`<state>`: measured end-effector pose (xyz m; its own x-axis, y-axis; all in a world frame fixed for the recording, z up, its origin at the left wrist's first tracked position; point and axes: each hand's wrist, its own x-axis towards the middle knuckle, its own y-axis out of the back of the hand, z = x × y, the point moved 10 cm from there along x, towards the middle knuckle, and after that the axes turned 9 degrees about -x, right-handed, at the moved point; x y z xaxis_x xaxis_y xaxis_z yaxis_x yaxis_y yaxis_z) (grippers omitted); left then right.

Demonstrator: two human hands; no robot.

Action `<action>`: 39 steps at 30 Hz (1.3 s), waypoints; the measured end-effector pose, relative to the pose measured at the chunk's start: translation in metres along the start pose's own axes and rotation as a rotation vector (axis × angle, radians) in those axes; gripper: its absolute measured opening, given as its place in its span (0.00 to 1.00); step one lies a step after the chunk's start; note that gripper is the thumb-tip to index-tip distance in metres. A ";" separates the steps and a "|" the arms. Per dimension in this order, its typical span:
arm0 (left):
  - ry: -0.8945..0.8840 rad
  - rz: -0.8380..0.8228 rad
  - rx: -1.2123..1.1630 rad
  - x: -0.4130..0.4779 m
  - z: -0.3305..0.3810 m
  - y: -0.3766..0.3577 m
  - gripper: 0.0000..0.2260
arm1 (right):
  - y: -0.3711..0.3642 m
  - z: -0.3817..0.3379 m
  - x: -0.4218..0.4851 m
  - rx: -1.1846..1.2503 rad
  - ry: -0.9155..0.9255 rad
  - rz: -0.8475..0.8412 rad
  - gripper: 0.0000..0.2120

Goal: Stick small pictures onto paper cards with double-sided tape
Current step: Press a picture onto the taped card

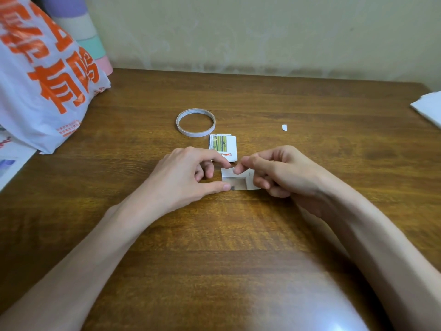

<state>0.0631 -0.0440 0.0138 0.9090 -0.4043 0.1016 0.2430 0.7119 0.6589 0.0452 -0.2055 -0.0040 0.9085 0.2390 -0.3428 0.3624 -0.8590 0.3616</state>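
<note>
The paper card (238,182), flat on the table (214,235), is pinched at its left edge by the left hand (183,173), while what appears to be a tape strip (226,173) along its far edge is nipped by the fingertips of the right hand (281,170).

Desk (238,247), contents by count.
Tape roll (195,123): one, mid-desk.
Stack of small pictures (223,146): one, just beside the roll; number of pieces in it cannot be told.
Paper card (238,181): one.
White scrap (284,127): one.
Plastic bag (43,80): one, left edge.
Pile of white sheets (429,107): one, right edge.
Hands: two, left hand (188,173) and right hand (281,173).
</note>
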 end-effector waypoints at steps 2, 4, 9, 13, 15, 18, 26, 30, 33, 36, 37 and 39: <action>0.002 -0.006 0.004 0.000 0.000 -0.001 0.14 | -0.003 0.000 0.000 -0.006 0.000 -0.018 0.15; 0.007 -0.013 0.001 0.000 0.000 -0.001 0.15 | -0.009 0.000 0.002 -0.032 0.002 -0.033 0.15; 0.003 -0.012 -0.004 0.000 0.001 0.000 0.15 | -0.009 0.000 0.003 -0.069 -0.009 -0.014 0.15; 0.005 -0.012 -0.001 0.000 -0.001 0.000 0.14 | -0.001 0.005 0.002 -0.079 -0.044 0.030 0.15; 0.007 -0.015 -0.001 0.000 -0.001 -0.001 0.14 | 0.003 0.006 0.001 -0.076 -0.055 0.050 0.15; 0.005 -0.018 -0.001 0.000 0.000 -0.001 0.14 | 0.008 0.008 0.000 -0.081 -0.072 0.073 0.15; -0.039 -0.004 -0.005 0.000 0.002 0.000 0.14 | 0.011 0.012 -0.001 -0.101 -0.087 0.085 0.15; -0.113 -0.007 0.039 -0.003 0.009 0.000 0.14 | 0.011 0.013 -0.001 -0.080 -0.078 0.075 0.15; -0.121 -0.019 0.050 -0.003 0.009 -0.001 0.14 | 0.011 0.013 -0.002 -0.053 -0.070 0.068 0.14; -0.124 -0.033 0.066 -0.003 0.009 -0.003 0.14 | 0.012 0.012 -0.003 -0.050 -0.068 0.065 0.14; -0.126 -0.038 0.069 -0.003 0.010 -0.004 0.14 | 0.012 0.012 -0.003 -0.054 -0.068 0.065 0.14; -0.132 -0.051 0.076 -0.003 0.011 -0.005 0.14 | 0.012 0.013 -0.003 -0.055 -0.069 0.065 0.15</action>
<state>0.0557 -0.0527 0.0178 0.8423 -0.5145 0.1605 0.2566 0.6448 0.7200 0.0445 -0.2225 -0.0095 0.9148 0.1499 -0.3750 0.3153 -0.8454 0.4312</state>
